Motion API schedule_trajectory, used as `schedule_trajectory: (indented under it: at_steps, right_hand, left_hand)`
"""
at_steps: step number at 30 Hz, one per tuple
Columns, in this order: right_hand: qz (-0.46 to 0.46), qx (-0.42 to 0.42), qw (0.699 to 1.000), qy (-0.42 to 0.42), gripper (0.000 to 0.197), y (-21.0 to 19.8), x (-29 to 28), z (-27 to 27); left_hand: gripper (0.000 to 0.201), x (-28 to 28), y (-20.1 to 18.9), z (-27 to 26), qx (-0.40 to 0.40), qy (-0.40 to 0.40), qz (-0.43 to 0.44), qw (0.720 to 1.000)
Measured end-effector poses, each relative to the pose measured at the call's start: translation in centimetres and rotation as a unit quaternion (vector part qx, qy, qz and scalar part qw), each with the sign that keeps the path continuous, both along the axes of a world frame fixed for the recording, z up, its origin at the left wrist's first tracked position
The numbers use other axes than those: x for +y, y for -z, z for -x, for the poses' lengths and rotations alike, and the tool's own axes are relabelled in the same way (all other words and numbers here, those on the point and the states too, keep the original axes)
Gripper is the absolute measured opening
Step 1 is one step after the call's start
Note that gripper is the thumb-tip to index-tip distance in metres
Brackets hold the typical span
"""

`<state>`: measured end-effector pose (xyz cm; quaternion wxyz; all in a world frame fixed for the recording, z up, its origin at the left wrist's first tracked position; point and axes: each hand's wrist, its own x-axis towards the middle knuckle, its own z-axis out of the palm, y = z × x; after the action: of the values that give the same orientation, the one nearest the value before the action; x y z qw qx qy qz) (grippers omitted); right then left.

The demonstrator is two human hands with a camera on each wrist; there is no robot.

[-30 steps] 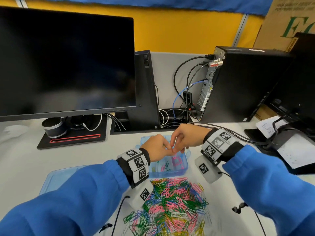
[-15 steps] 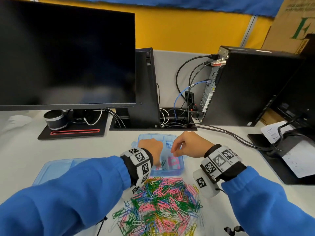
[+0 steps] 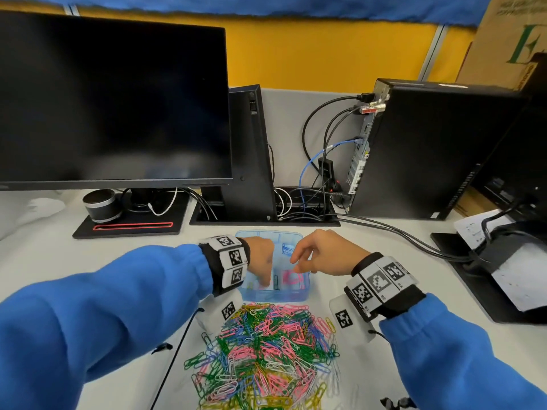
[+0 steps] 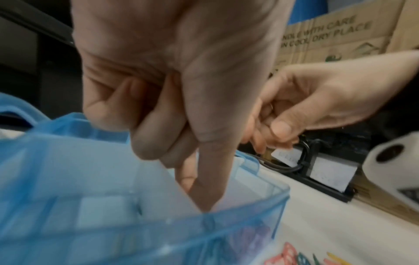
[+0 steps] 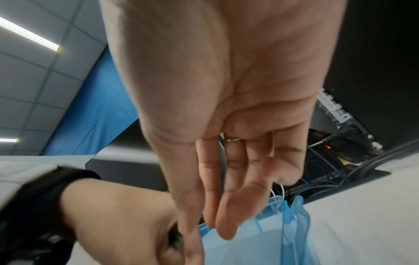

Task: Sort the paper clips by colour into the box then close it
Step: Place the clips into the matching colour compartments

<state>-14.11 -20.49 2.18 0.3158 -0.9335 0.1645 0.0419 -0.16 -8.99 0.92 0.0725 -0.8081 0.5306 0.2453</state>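
Office desk [image 3: 399,261], white top, w/ dark monitor [image 3: 112,96] and PC tower [image 3: 438,149] behind. Blue box [image 3: 275,294] sits open at centre, just beyond the mixed paper clip pile [image 3: 263,350], presumably kept close to shorten each transfer. Some pink clips [image 3: 291,278] lie in the near-right compartment; a dark clip in the next one.

Left hand [image 3: 260,258] dips into the box, index finger [image 4: 208,188] extended down along a white divider, other fingers curled in. Right-wrist view shows something green at its fingers; likely a clip being placed, but can't confirm the grasp.

Right hand [image 3: 319,253] hovers over the box's right side, fingers [image 5: 226,215] loosely extended, nothing visibly held; prob. just released, or waiting.

Assessment: sorting at early stage; bulk of pile unsorted. Lid not identified w/ certainty.
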Motion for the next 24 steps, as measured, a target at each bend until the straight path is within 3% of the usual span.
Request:
schedule_trajectory:
  at_steps: [8,13,24]
  right_hand:
    - [-0.014,-0.019,1.000,-0.001,0.006,0.1,0.0,0.3]
    - [-0.011,-0.041,0.999,0.015,0.007,0.3,-0.1,0.6]
    - [-0.036,-0.070,0.995,0.063,0.008,1.1,-0.8,1.6]
  left_hand:
    - [0.015,-0.4,-2.0,-1.0,0.083,-0.036,0.173,0.981]
    - [0.005,-0.9,-2.2,-0.5,0.113,-0.058,0.279,0.952]
    - [0.006,-2.0,-2.9,0.9,0.114,-0.038,0.264,0.957]
